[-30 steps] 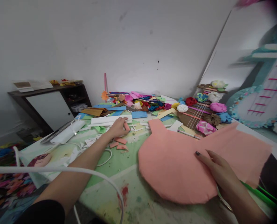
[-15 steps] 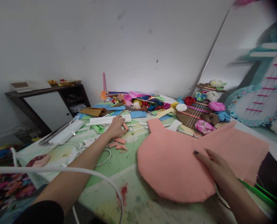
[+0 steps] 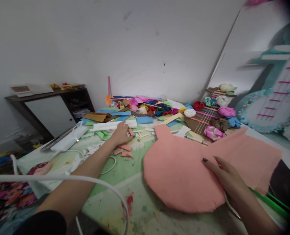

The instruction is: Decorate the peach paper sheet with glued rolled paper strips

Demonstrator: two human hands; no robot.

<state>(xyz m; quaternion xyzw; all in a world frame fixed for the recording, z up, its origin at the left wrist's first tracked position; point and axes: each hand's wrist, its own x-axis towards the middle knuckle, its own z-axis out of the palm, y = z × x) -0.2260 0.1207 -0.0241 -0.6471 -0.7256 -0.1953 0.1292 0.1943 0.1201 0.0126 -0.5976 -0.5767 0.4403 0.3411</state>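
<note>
A round body with a short neck, wrapped in salmon-pink paper (image 3: 181, 173), lies flat in front of me like a small lute shape. My right hand (image 3: 224, 173) grips its right edge, thumb on top and the other fingers mostly hidden beneath. Further away on the left, my left hand (image 3: 122, 134) reaches over the table with curled fingers around a small pink paper scrap (image 3: 130, 132). More pink scraps (image 3: 126, 148) lie just below that hand. Behind its fingers is a white paper roll (image 3: 106, 126). A loose pink sheet (image 3: 250, 156) spreads beyond my right hand.
Coloured paper pieces (image 3: 145, 120) and crumpled flowers heap along the wall. A brown flower-trimmed instrument model (image 3: 196, 120) and a blue one (image 3: 267, 107) stand at right. A white cable (image 3: 106, 183) arches across the left foreground. A low cabinet (image 3: 49, 114) stands far left.
My left hand's fingers have drawn slightly closer together around the pink scrap. My right hand and the pink-wrapped shape stay almost where they were.
</note>
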